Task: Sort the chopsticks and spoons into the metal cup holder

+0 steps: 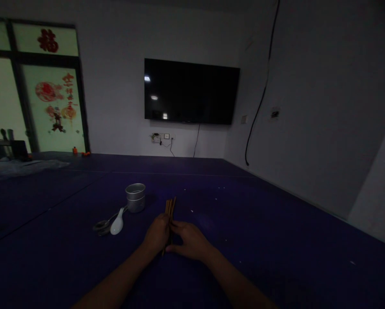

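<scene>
A bundle of wooden chopsticks [169,206] stands up between my two hands, its upper ends fanned slightly apart. My left hand [157,234] is closed round the bundle from the left. From the right, my right hand [191,241] touches the same chopsticks with thumb and fingertips, pinching them. Left of the hands lies a white spoon [117,223]. Beside it are metal spoons [102,225], partly overlapping, their exact number unclear. A silver metal cup [135,198] stands upright behind the spoons, with its rim facing up.
The purple-blue tabletop [276,240] bears small white specks. Clear plastic sheeting [25,168] and a dark box-shaped object [7,149] are at the far left. Small orange items [85,154] sit near the back edge. A black cable [260,101] hangs by the right wall; a television [191,92] is mounted behind.
</scene>
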The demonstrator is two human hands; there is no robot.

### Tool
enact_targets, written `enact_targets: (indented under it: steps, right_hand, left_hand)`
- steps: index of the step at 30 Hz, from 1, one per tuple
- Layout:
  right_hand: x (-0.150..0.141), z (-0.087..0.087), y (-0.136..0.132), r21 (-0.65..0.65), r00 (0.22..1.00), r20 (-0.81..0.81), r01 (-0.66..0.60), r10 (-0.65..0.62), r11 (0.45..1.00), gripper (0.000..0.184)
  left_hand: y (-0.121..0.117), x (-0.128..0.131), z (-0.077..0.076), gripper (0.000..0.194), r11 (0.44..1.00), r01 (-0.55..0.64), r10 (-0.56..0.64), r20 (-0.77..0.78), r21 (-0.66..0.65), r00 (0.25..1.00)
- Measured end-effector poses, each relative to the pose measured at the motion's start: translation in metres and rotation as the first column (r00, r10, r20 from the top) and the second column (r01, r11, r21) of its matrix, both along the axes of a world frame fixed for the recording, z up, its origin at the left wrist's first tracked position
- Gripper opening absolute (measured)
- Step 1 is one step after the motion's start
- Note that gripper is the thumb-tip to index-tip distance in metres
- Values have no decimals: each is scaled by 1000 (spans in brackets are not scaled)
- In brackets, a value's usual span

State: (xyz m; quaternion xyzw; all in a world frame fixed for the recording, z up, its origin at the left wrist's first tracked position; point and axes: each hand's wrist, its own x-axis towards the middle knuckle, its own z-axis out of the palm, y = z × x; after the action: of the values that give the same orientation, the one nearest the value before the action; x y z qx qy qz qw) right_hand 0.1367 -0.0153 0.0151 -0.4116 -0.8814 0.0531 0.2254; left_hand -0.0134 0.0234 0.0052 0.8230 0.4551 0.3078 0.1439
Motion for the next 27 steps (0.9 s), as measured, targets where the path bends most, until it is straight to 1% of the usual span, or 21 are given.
enact_targets:
  steps: [4,10,14,17,23,27]
  right_hand:
    - [-1,0,-1,17,1000,2,5,-5,1000,57]
    - [-1,0,-2,16,1000,8,-10,10,1000,55]
    - [-1,0,-1,21,1000,22,-12,11,1000,56]
    - [-1,1,-1,18,1000,22,-15,15,1000,55]
    - [-1,1,-2,21,1000,15,1,-2,1000,56]
    - [-1,1,-2,28,1000,17,-2,2,1000,54]
  left_hand:
    - [-1,-1,1,33,1000,7,-8,-26,-17,1000]
    - [1,-1,-2,31,1000,16,-16,-24,-22,1000]
    - [2,-1,-3,32,1000,-6,6,-28,-25,1000]
    - [2,-1,-3,31,999,-47,47,-50,-14,998]
    - [0,1,-1,25,981,-190,185,-127,-26,974]
    - [0,0,2,23,969,-241,226,-209,-52,952]
